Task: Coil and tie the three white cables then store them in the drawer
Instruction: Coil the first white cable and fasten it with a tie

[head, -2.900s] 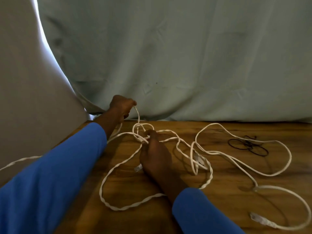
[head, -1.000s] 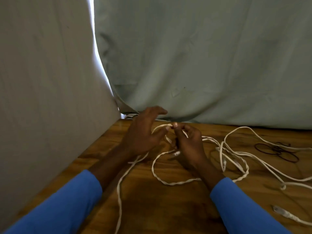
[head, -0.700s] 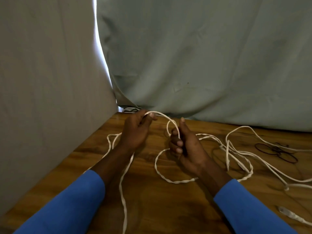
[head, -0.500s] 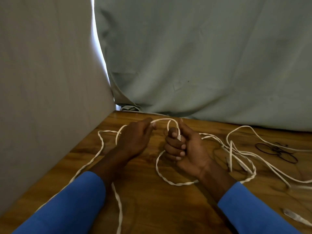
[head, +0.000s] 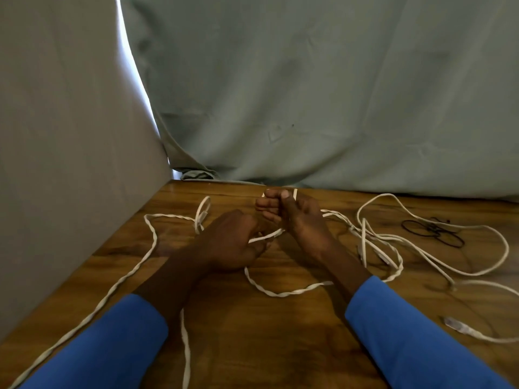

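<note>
Two hands (head: 229, 244) (head: 297, 217), two sleeves (head: 98, 349) (head: 415, 338), white cables (head: 280, 294) uncountable

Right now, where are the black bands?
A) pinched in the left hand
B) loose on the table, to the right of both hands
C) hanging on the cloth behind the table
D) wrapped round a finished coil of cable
B: the black bands lie loose on the wooden table, on the right side of the right hand and apart from it.
</note>
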A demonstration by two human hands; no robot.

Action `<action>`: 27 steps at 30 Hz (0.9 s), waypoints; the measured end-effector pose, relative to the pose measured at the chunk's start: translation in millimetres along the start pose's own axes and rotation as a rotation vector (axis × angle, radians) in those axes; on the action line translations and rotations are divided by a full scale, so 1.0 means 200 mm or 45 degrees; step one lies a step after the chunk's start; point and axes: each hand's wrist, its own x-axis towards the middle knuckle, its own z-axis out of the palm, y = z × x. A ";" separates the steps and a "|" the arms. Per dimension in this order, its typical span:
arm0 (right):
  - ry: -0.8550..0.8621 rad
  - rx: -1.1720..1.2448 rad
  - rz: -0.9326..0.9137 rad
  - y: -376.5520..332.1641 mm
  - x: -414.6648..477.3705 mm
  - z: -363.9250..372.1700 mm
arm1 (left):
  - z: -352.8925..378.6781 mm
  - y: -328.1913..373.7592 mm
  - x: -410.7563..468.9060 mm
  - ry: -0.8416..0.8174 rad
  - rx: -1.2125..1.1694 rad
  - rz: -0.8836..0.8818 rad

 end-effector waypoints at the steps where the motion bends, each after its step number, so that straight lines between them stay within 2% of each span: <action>1: -0.005 -0.127 -0.027 0.01 0.00 -0.01 | -0.01 0.00 0.00 0.002 -0.047 0.019; 6: 0.004 -0.931 -0.200 0.05 -0.02 -0.06 | -0.06 -0.01 -0.02 -0.020 -0.429 0.016; 8: -0.022 -1.059 -0.210 0.05 -0.02 -0.06 | -0.11 -0.03 -0.02 -0.033 -0.669 -0.048; 10: -0.079 -1.048 -0.160 0.03 -0.02 -0.03 | -0.16 -0.05 -0.03 -0.047 -0.824 -0.056; 16: -0.294 -0.261 0.314 -0.05 -0.09 0.07 | -0.22 -0.05 -0.04 0.103 -0.974 0.032; 20: -0.468 0.077 0.480 -0.07 -0.10 0.08 | -0.21 -0.07 -0.03 0.316 -0.995 -0.027; 23: -0.520 0.309 0.538 -0.09 -0.10 0.06 | -0.15 -0.09 -0.02 0.444 -0.940 -0.105; 27: -0.483 0.556 0.611 -0.12 -0.11 0.08 | -0.09 -0.10 -0.02 0.361 -0.797 -0.110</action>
